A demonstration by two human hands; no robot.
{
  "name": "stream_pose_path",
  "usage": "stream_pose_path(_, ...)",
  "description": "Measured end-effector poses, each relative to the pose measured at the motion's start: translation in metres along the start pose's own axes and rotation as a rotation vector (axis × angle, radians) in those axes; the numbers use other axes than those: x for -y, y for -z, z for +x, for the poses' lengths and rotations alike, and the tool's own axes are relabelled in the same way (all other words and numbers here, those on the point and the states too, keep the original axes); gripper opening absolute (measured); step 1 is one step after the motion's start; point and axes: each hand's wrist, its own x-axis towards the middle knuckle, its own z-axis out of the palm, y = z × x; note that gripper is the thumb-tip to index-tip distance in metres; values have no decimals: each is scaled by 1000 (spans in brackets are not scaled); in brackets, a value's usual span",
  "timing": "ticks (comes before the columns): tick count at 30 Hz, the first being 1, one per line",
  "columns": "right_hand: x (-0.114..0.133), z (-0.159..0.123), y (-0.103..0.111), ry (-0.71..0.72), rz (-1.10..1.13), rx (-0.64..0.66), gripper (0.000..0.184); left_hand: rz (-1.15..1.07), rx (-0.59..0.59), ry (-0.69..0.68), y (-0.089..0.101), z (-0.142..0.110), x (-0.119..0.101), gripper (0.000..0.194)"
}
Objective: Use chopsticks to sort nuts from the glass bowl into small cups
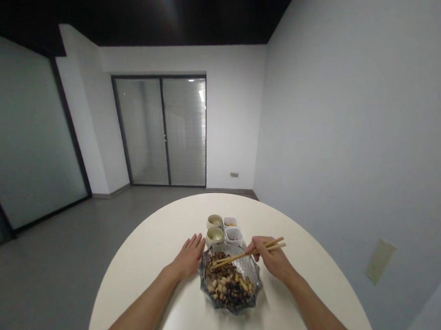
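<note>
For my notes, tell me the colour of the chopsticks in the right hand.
The chopsticks are yellowish tan, best seen in the head view.

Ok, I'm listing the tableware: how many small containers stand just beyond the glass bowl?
4: near round cup and far round cup on the left, near white tub and far white tub on the right. No others show.

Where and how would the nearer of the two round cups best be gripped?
Probably by the upper outer wall, from the left. The nearer cup stands upright, with the glass bowl in front, a white container at its right and the farther cup behind, so its left looks easiest to reach; the left hand lies nearby.
</note>
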Motion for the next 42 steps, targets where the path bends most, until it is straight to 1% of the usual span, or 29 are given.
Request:
stream_pose_path(3, -2, 0, 1, -1, 4, -18, 59, -6, -11, 0, -1, 1, 1, 60)
stream_pose_path(9, -5, 0, 4, 36, 13, -96, 55, -40, -22, -6, -3, 0, 3, 61)
stream_pose_path(16, -8, 1, 7, 17, -16, -98, 55, -39, -50, -13, -11, 3, 8, 61)
stream_pose_path(26, -14, 4, 11, 6, -54, -165, 55, -35, -43, -11, -9, 1, 7, 60)
stream_pose_path(30, -13, 4, 13, -18, -69, -184, 56, -38, -56, -14, -11, 1, 8, 60)
stream_pose_path(36, -9, 4, 13, -11, -59, -199, 57, -67, -69, -15, -15, 3, 11, 59)
stream_pose_path(42, -10, 4, 14, -3, -60, -205, 58, -54, -65, -17, -15, 3, 11, 60)
